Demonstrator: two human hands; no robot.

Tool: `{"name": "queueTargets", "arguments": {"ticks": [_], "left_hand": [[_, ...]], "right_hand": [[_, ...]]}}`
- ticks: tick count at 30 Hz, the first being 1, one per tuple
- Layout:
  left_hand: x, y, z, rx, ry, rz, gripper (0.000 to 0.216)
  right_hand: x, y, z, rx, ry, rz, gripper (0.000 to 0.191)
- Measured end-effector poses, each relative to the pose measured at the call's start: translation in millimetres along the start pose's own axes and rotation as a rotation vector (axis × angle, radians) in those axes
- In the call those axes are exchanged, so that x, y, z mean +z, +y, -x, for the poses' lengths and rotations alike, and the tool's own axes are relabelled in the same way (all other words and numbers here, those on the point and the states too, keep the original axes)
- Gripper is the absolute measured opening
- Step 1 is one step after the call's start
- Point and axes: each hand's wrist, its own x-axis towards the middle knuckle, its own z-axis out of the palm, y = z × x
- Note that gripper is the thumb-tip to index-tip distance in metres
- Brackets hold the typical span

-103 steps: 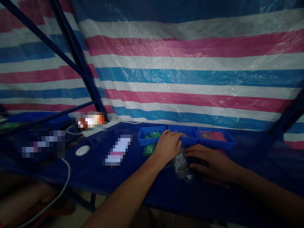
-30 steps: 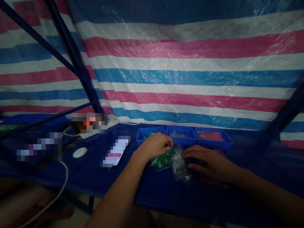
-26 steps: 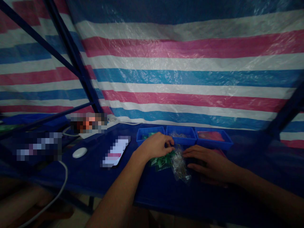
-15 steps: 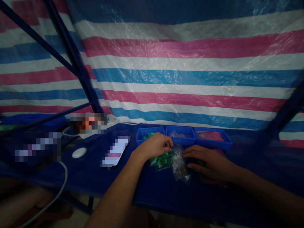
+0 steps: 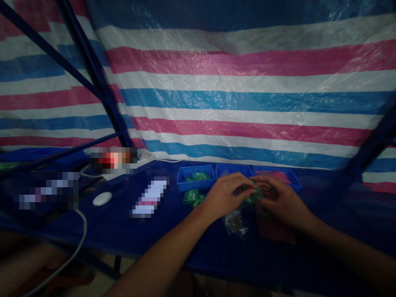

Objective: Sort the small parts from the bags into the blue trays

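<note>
My left hand (image 5: 231, 193) is closed, thumb and fingertips pinching a small green plastic packet (image 5: 255, 195). Facing it, my right hand (image 5: 283, 203) has curled fingers around the packet's other side, thumb against it. Below my left hand lies a crinkled clear plastic bag (image 5: 235, 225) with small contents I cannot make out. More green packets (image 5: 193, 197) form a loose pile left of my left wrist. Under my right hand are flat pinkish-red packets (image 5: 275, 232), partly in shadow.
Along the back stand three blue trays: a left tray (image 5: 180, 181) with green packets, a middle tray (image 5: 219, 168) partly hidden, a right tray (image 5: 297, 181) with pink packets. Leftward on the blue table (image 5: 123, 237) are a phone (image 5: 151, 197), a white oval object (image 5: 102, 199) and a power strip (image 5: 130, 167).
My left hand has moved right from the green pile to my right hand, bringing a green packet. My right hand has risen slightly and closed on the packet. The clear bag stays on the table.
</note>
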Motion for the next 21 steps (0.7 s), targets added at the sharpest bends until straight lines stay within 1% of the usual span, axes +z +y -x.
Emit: {"name": "queueTargets", "arguments": {"ticks": [5, 7, 9, 11, 15, 18, 21], "left_hand": [[5, -6, 3, 0.028, 0.065, -0.065, 0.019], [7, -8, 5, 0.054, 0.053, -0.111, 0.02], [9, -9, 6, 0.079, 0.03, -0.172, 0.02], [11, -9, 6, 0.081, 0.04, -0.229, 0.021], [11, -8, 7, 0.037, 0.123, -0.249, 0.036], [11, -9, 8, -0.006, 0.105, -0.215, 0.045], [13, -12, 9, -0.076, 0.073, -0.176, 0.043]], "right_hand": [[6, -12, 1, 0.06, -0.029, -0.131, 0.066], [9, -16, 1, 0.078, -0.029, -0.144, 0.067], [10, -17, 0, 0.092, 0.001, -0.163, 0.066], [10, -15, -2, 0.102, 0.046, -0.167, 0.063], [5, -9, -5, 0.099, 0.152, -0.139, 0.055], [1, -6, -7, 0.082, 0.215, -0.125, 0.055], [0, -7, -8, 0.068, 0.216, -0.099, 0.054]]}}
